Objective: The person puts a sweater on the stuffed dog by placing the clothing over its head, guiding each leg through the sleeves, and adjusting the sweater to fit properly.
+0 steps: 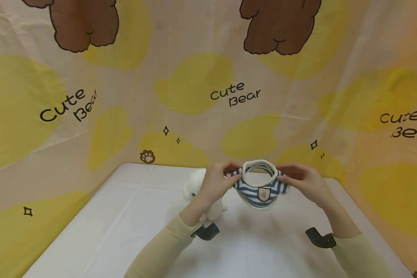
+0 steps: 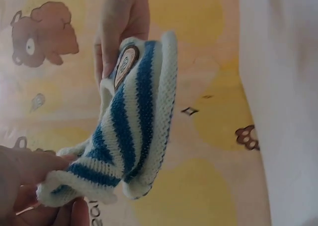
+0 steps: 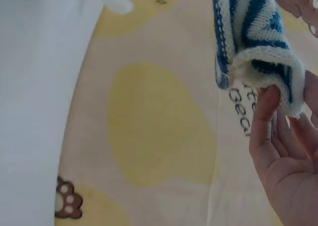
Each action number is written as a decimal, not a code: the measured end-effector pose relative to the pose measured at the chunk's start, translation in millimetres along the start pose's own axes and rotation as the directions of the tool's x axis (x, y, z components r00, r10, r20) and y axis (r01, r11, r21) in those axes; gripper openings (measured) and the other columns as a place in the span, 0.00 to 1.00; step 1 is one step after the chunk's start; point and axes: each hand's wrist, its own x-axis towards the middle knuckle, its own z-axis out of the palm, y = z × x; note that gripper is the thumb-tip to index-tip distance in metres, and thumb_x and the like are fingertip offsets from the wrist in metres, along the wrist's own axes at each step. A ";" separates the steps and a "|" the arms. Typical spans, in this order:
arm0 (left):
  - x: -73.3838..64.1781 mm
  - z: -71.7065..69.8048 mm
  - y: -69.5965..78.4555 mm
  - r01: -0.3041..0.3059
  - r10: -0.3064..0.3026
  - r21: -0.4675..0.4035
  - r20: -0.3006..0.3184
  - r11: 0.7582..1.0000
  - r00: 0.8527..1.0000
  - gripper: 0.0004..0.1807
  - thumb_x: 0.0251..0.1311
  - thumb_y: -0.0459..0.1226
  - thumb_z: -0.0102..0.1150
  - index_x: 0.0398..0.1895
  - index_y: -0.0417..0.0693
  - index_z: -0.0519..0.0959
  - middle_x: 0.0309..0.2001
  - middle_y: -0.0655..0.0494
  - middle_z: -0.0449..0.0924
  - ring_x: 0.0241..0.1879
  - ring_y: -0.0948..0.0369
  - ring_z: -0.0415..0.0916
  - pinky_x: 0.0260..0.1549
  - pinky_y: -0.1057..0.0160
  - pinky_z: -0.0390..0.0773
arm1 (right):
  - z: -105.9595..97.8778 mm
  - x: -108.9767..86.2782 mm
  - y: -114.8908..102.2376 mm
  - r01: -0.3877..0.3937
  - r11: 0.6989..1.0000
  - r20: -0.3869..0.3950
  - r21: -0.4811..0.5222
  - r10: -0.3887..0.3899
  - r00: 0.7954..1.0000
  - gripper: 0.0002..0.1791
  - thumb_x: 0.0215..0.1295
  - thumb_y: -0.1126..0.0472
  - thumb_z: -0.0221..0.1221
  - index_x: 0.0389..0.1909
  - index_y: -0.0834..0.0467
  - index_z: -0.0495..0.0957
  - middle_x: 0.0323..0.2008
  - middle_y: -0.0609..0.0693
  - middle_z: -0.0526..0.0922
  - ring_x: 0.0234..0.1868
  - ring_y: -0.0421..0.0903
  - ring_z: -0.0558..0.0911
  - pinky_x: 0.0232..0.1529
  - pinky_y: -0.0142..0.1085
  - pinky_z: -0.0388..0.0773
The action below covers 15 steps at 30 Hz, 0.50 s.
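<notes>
A tiny knitted sweater [image 1: 258, 187] with blue and white stripes, a cream collar and a small badge hangs in the air above the white table [image 1: 125, 216]. My left hand [image 1: 217, 181] pinches its left sleeve, and my right hand [image 1: 300, 178] pinches its right sleeve, so the sweater is stretched between them. The left wrist view shows the striped sweater [image 2: 131, 121] held at both ends, with my left hand [image 2: 35, 181] at the bottom. In the right wrist view the sleeve cuff of the sweater [image 3: 261, 47] sits against my right hand [image 3: 283, 151].
A white plush toy [image 1: 198, 193] lies on the table behind my left forearm. A cloth backdrop [image 1: 208, 96] printed with brown bears, yellow patches and "Cute Bear" lettering hangs behind and around the table.
</notes>
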 end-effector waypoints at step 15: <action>4.1 -83.2 -5.2 -0.004 0.007 0.049 -0.064 0.999 0.998 0.10 0.51 0.34 0.68 0.39 0.49 0.84 0.35 0.56 0.86 0.33 0.64 0.79 0.33 0.68 0.76 | 47.7 42.3 -53.0 -0.034 0.977 -0.041 0.210 0.043 0.998 0.22 0.56 0.50 0.66 0.49 0.57 0.80 0.45 0.53 0.84 0.40 0.38 0.84 0.44 0.27 0.78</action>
